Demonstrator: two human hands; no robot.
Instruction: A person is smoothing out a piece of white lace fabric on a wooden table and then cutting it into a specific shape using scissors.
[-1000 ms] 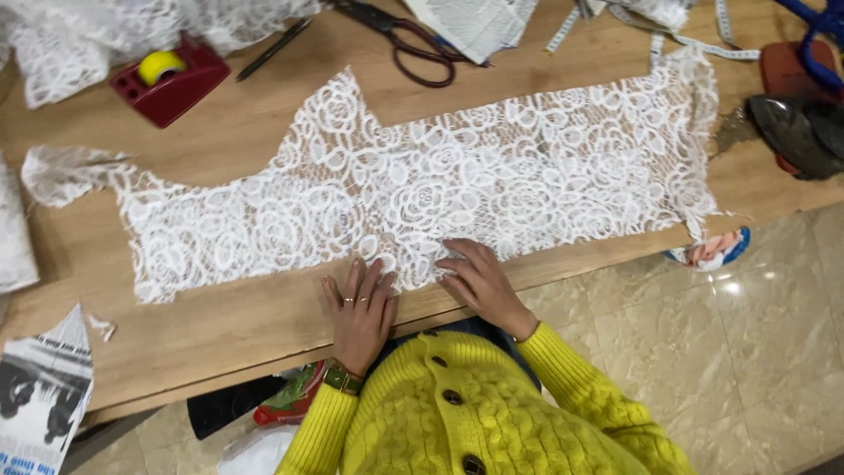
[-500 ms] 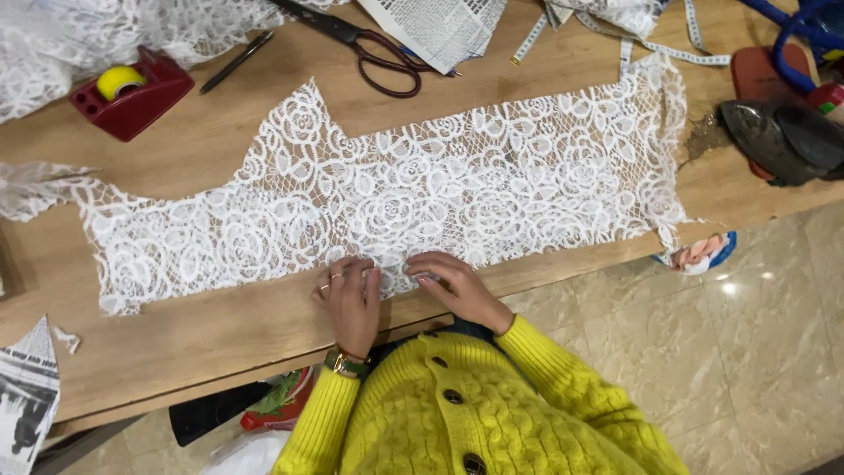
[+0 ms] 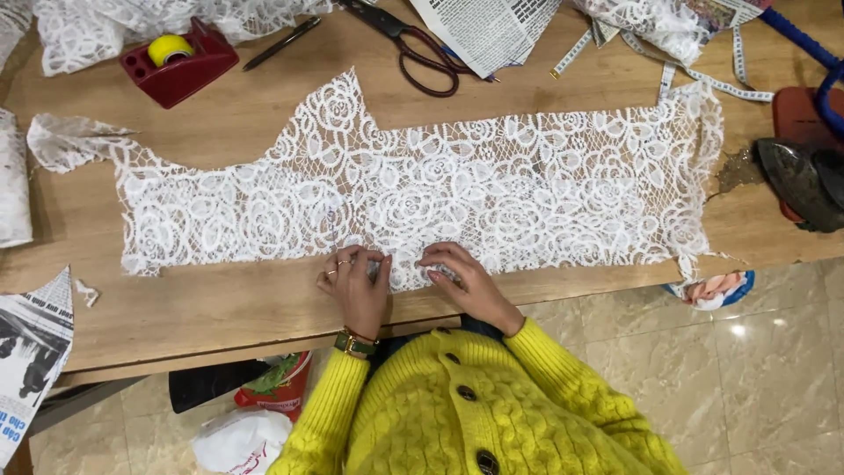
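Note:
A long piece of white floral lace [image 3: 457,193] lies flat across the wooden table [image 3: 220,308]. My left hand [image 3: 356,283], with rings and a wristwatch, has its fingers curled on the lace's near edge. My right hand [image 3: 459,274] is a few centimetres to its right, its fingertips bent onto the same edge. Both hands pinch the lace at the middle of its lower border. My yellow knitted sleeves reach up from the bottom of the view.
At the back are a red tape dispenser [image 3: 178,63], a black pen [image 3: 281,42], scissors [image 3: 413,48], newspaper [image 3: 488,31] and a measuring tape [image 3: 703,75]. A clothes iron [image 3: 802,180] sits at the right edge. More lace scraps [image 3: 70,141] lie to the left, and bags sit on the floor under the table.
My left hand's fingers went from flat and spread on the lace to curled at its edge. Both hands stayed at the lower border, now closer together.

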